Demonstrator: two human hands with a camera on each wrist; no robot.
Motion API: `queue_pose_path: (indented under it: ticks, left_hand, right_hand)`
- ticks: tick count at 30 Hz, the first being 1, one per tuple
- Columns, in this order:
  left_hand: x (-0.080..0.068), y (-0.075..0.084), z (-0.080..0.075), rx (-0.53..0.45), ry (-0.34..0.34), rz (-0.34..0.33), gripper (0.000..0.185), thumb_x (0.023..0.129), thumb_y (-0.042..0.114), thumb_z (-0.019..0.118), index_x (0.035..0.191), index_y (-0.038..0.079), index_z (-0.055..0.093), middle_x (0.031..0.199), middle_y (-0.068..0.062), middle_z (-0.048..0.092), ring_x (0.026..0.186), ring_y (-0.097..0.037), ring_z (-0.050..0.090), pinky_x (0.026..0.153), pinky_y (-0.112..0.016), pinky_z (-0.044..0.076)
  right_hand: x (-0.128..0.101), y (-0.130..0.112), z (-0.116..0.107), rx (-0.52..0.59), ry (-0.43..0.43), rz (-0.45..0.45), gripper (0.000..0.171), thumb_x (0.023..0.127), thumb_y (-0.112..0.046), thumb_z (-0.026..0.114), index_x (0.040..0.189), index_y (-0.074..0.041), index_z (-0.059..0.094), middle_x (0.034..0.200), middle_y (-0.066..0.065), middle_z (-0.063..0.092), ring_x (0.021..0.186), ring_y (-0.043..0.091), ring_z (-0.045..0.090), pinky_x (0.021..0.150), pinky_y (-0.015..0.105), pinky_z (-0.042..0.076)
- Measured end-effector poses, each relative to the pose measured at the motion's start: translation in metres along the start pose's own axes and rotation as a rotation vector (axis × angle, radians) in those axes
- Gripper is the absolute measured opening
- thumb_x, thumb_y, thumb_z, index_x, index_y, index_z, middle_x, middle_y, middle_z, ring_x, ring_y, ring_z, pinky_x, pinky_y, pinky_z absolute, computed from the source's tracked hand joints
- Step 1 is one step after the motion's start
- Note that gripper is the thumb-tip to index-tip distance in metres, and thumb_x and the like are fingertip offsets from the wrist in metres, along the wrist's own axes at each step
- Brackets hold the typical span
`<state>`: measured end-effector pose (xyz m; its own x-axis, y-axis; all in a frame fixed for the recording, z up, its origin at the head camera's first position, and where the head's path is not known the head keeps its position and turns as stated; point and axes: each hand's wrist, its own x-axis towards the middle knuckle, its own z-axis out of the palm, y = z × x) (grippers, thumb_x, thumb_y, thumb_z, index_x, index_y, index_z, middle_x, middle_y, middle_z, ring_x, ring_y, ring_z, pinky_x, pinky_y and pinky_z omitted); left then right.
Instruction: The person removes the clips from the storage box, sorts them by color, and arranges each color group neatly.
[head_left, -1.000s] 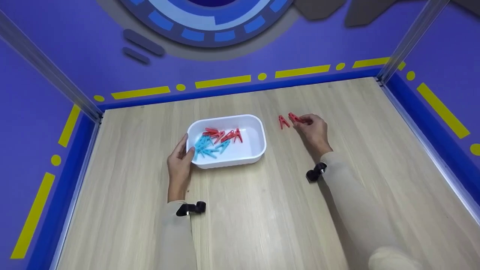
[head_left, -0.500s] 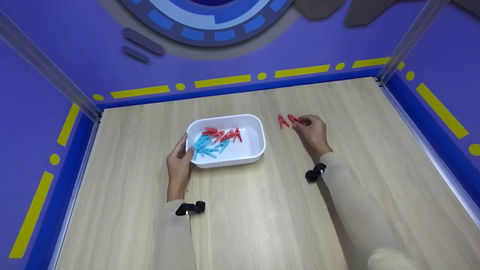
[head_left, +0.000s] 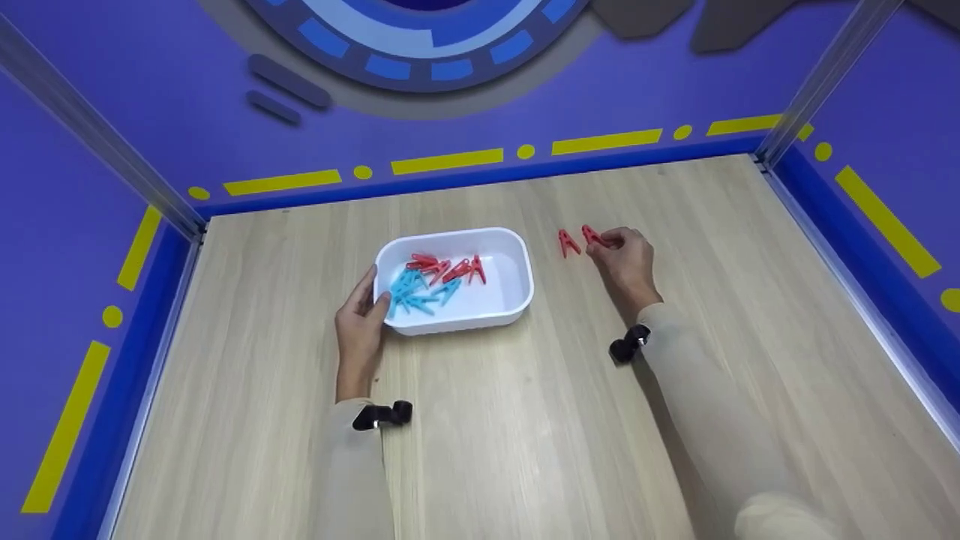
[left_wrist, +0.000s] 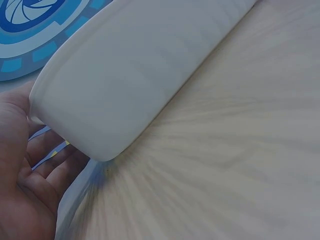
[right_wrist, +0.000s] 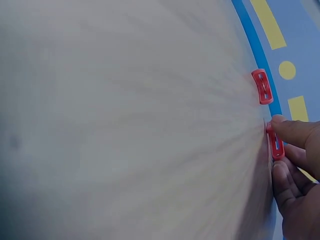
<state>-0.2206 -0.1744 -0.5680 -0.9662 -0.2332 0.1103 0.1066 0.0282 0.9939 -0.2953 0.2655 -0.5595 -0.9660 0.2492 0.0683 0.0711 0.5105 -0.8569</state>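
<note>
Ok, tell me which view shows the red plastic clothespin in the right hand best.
The right wrist view: the red plastic clothespin is close and unblocked, pinched by the right hand on the wooden table. The head view shows it small, partly behind fingers. The left wrist view shows only the white plastic bin.

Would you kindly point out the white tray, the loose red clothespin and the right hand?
white tray (head_left: 517, 259), head view, bare inner floor near right wall.
loose red clothespin (head_left: 567, 243), head view, its middle.
right hand (head_left: 628, 264), head view, back of hand.
</note>
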Motion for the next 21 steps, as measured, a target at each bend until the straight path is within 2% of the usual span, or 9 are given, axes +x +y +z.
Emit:
queue_pose_path:
  ticks: [5, 10, 17, 21]
  left_hand:
    - [0.001, -0.001, -0.001, 0.003, -0.008, -0.028, 0.052, 0.103, 0.003, 0.067, 0.154, 0.01, 0.056, 0.16, -0.004, 0.051, 0.149, -0.018, 0.044, 0.12, -0.026, 0.039]
    - [0.003, -0.001, -0.001, 0.015, -0.017, -0.064, 0.054, 0.104, 0.0, 0.065, 0.156, 0.006, 0.052, 0.163, -0.007, 0.046, 0.152, -0.022, 0.04, 0.123, -0.03, 0.036]
    - [0.002, -0.001, -0.001, -0.011, -0.012, 0.008, 0.052, 0.102, 0.0, 0.066, 0.153, 0.003, 0.055, 0.16, -0.011, 0.05, 0.15, -0.025, 0.044, 0.121, -0.03, 0.038]
    - [0.002, -0.003, 0.0, -0.003, -0.009, 0.027, 0.052, 0.102, 0.001, 0.067, 0.153, 0.005, 0.056, 0.159, -0.009, 0.052, 0.149, -0.023, 0.046, 0.12, -0.029, 0.04]
  right_hand:
    - [-0.002, -0.002, 0.001, 0.009, 0.006, 0.027, 0.031, 0.097, -0.014, 0.079, 0.119, 0.006, 0.068, 0.114, 0.017, 0.064, 0.098, 0.023, 0.06, 0.077, 0.025, 0.049]
    - [-0.002, -0.003, 0.002, 0.018, 0.012, 0.033, 0.032, 0.097, -0.014, 0.079, 0.12, 0.005, 0.067, 0.114, 0.016, 0.064, 0.098, 0.023, 0.06, 0.079, 0.027, 0.049]
    - [-0.005, -0.005, 0.001, 0.057, 0.049, -0.011, 0.037, 0.096, -0.015, 0.081, 0.124, 0.006, 0.068, 0.117, 0.018, 0.066, 0.102, 0.024, 0.062, 0.082, 0.026, 0.051]
    - [-0.009, -0.012, -0.002, 0.093, 0.029, -0.047, 0.04, 0.097, -0.016, 0.08, 0.128, 0.005, 0.068, 0.119, 0.018, 0.068, 0.105, 0.023, 0.063, 0.083, 0.024, 0.053]
